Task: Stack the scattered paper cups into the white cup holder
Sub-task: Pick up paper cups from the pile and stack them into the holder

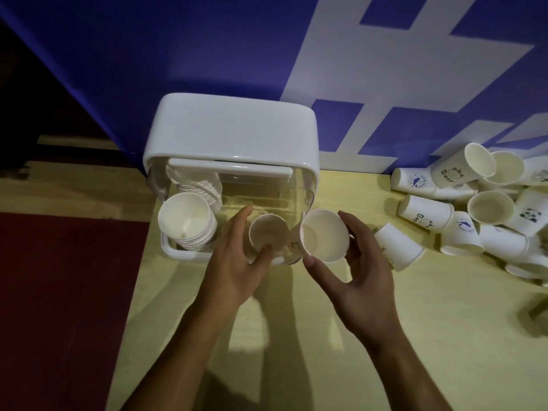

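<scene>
The left hand curls round a cup at the holder's open front, just right of the stack inside. The right hand grips a second cup just beside it, mouth up and tilted leftward. Nesting them likely needs only a short leftward move.

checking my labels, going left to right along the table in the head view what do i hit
Nested cup stack → darker cup held by the left hand → brighter cup held by the right hand → tipped cup → loose cup pile
</scene>
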{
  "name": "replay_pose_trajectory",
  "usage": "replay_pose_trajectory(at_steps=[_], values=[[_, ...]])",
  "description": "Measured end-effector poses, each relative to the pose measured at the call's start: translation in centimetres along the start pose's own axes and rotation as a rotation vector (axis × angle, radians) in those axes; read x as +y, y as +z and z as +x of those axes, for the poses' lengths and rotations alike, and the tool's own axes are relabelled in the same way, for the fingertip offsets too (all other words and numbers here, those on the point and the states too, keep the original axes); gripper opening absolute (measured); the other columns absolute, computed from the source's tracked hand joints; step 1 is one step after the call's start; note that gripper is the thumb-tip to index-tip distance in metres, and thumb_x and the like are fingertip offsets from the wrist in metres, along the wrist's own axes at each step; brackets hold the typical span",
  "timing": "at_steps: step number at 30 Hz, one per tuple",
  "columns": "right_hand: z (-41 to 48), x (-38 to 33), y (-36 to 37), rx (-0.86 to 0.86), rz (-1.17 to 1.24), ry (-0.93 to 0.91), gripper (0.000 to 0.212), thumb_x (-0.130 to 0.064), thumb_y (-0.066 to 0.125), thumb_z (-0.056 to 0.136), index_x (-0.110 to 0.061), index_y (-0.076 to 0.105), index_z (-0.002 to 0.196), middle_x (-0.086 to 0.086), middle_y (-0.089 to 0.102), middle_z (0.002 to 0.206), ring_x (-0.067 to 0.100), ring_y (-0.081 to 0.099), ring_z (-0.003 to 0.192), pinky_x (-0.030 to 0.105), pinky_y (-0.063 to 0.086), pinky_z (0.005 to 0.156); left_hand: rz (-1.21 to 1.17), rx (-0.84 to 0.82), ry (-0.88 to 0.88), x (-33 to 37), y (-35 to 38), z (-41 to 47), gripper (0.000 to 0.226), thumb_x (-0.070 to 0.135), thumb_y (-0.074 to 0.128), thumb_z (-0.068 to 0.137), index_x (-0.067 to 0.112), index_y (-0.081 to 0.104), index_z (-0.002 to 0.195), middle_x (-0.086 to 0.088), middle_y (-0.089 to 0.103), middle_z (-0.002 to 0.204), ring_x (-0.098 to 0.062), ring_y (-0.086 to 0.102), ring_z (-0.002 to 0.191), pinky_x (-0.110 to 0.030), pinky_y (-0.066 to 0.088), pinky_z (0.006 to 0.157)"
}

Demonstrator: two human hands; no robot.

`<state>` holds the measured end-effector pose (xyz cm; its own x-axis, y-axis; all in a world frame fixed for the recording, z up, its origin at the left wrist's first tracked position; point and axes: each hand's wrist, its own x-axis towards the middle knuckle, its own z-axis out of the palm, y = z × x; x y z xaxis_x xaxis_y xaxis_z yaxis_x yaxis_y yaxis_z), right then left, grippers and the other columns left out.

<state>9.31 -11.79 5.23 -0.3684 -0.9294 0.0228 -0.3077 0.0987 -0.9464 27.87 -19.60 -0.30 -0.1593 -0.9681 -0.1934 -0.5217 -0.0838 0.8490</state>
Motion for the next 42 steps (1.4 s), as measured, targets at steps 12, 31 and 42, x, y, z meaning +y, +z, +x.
replay_pose_trajectory(at_steps=[12, 31, 42], values=[[2.2, -0.7, 5.0, -0.08, -0.157, -0.187, 0.068, -0.036, 0.092, 0.077, -0.049, 0.048, 0.127, -0.043, 0.057, 0.119, -0.011, 0.058, 0.114, 0.005, 0.041, 0.093, -0.286, 0.063, 0.114, 2.8, -1.4, -0.9, 0.046, 0.043, 0.038, 0.105, 0.027, 0.061, 0.141, 0.012, 0.066, 0.134, -0.004, 0.059, 0.126, -0.015, 0.047, 0.098], [3.3, 4.6, 6.7, -0.13, -0.383, -0.173, 0.078, -0.051, 0.083, 0.076, -0.007, 0.06, 0.137, 0.003, 0.058, 0.135, 0.016, 0.056, 0.124, 0.034, 0.049, 0.105, 0.018, 0.034, 0.043, -0.1, 0.0, 0.9, 0.036, 0.017, 0.044, 0.109, 0.023, 0.061, 0.14, 0.007, 0.065, 0.123, -0.01, 0.063, 0.106, -0.002, 0.042, 0.084], [1.7, 3.5, 4.7, -0.087, -0.446, -0.184, 0.078, -0.051, 0.079, 0.085, -0.004, 0.056, 0.143, 0.007, 0.055, 0.143, 0.007, 0.05, 0.13, 0.004, 0.033, 0.107, 0.048, 0.119, 0.169, 0.5, -0.5, -1.2, 0.037, 0.021, 0.051, 0.108, 0.018, 0.056, 0.144, 0.002, 0.061, 0.139, -0.011, 0.057, 0.124, -0.019, 0.045, 0.101]])
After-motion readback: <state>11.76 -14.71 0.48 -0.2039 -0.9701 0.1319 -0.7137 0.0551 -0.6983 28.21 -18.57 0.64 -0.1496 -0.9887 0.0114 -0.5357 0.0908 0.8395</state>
